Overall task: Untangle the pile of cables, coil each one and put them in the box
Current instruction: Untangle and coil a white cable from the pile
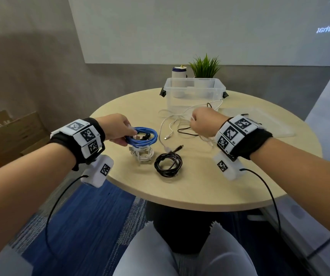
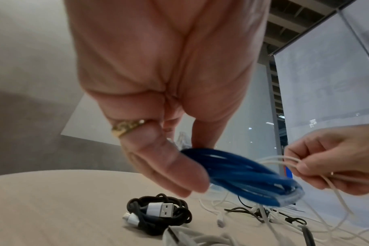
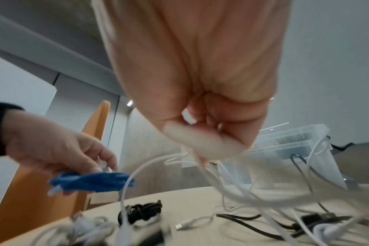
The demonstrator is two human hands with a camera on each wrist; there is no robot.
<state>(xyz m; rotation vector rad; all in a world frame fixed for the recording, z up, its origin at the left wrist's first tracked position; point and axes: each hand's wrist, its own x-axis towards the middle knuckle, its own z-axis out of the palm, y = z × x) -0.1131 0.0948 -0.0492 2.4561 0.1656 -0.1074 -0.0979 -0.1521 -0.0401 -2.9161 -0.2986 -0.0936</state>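
— Judging by the tabletop (image 1: 210, 188), how far had the person got?
— Three coils were made: black coil (image 1: 168, 164), white coil (image 1: 142, 154), blue coil (image 1: 142, 137). None was in the box (image 1: 195, 92); a loose tangle (image 1: 180, 124) remained.
— And each grip?
— The left hand (image 1: 116, 128) pinched the blue coil above the white one; the right hand (image 1: 205, 121) was fisted round white strands.

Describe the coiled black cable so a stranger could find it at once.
Start at the round wooden table and look at its near edge, between the two arms. The coiled black cable lies flat there, right of a white coiled bundle. It alone is a tidy black ring that no hand holds; the other black cable sprawls loose.
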